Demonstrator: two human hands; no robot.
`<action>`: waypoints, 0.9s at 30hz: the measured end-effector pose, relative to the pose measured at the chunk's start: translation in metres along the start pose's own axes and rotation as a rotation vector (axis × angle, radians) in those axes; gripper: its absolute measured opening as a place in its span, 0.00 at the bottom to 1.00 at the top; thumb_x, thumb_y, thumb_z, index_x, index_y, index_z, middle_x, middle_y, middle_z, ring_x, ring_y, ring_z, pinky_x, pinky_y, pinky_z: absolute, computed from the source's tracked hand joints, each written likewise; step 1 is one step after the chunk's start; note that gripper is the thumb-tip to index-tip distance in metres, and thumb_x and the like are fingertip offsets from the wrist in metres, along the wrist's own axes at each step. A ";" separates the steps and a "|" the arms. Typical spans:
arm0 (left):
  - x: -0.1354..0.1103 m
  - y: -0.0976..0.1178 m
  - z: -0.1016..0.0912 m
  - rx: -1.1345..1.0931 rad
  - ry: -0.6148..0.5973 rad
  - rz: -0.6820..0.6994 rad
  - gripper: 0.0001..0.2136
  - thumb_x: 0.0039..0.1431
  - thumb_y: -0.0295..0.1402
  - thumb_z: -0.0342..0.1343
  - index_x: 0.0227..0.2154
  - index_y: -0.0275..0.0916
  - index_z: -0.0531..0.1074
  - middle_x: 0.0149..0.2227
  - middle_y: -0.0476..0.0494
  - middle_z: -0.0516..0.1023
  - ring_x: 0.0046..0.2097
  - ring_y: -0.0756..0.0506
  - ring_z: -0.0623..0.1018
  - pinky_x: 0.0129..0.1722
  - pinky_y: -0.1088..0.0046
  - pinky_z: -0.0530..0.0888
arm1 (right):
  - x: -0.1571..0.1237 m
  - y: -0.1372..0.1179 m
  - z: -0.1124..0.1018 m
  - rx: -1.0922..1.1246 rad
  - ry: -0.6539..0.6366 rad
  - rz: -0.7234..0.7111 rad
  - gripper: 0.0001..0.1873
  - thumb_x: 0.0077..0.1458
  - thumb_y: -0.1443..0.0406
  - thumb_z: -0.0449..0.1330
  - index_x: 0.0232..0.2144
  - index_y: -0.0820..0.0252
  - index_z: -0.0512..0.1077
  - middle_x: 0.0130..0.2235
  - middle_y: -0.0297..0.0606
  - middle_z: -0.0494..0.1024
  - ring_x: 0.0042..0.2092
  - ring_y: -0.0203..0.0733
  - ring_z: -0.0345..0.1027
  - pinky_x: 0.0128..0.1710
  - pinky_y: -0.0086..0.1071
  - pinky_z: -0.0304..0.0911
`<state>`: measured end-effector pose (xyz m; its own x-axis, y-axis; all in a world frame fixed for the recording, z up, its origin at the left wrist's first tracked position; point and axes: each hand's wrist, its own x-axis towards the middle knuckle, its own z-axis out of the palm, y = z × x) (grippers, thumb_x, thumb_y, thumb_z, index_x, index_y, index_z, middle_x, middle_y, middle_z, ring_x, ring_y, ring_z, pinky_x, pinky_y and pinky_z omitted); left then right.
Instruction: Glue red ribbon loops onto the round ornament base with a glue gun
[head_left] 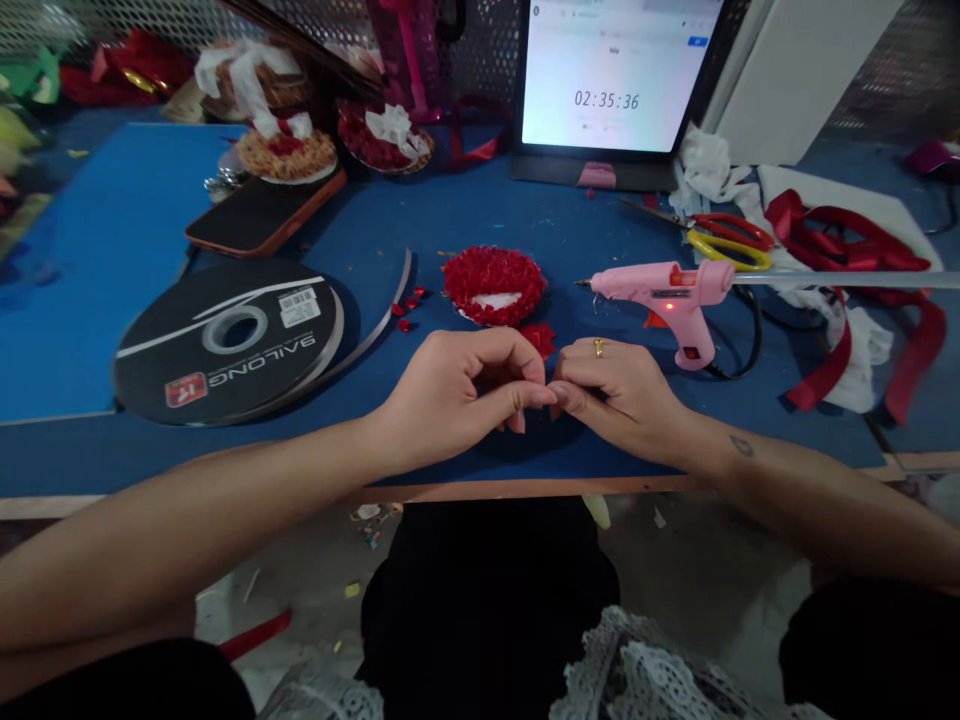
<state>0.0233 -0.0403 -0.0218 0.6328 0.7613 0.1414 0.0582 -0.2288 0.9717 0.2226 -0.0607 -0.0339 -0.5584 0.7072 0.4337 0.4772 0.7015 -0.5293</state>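
My left hand [476,390] and my right hand [619,390] meet fingertip to fingertip above the table's front part. Thumbs and forefingers of both are pinched; whatever lies between them is too small or hidden to make out. Just beyond the fingers sits a round piece covered in ruffled red ribbon [495,268], with a white patch bare near its front. A small red fabric piece [538,338] lies between it and my hands. Several tiny red bits [405,325] are scattered to the left. To the right, a pink hot glue gun [667,290] rests with its light lit.
A ribbon spool [225,345] lies at left, its grey strip curling out. Behind are a phone [262,215], decorated rounds [289,155] and a tablet [611,80] showing a timer. Scissors [720,235] and dark red ribbon [847,240] lie at right.
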 end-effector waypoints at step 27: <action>-0.009 0.000 -0.005 0.347 -0.493 0.427 0.20 0.59 0.36 0.50 0.12 0.43 0.54 0.13 0.55 0.61 0.18 0.52 0.61 0.17 0.70 0.61 | 0.004 0.023 0.001 -0.572 0.120 -0.059 0.07 0.57 0.61 0.63 0.33 0.58 0.78 0.33 0.36 0.77 0.34 0.38 0.71 0.31 0.31 0.61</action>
<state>0.0139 -0.0440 -0.0224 0.9236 0.2210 0.3132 -0.0817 -0.6849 0.7241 0.2308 -0.0421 -0.0456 -0.5306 0.6473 0.5473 0.7567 0.6527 -0.0383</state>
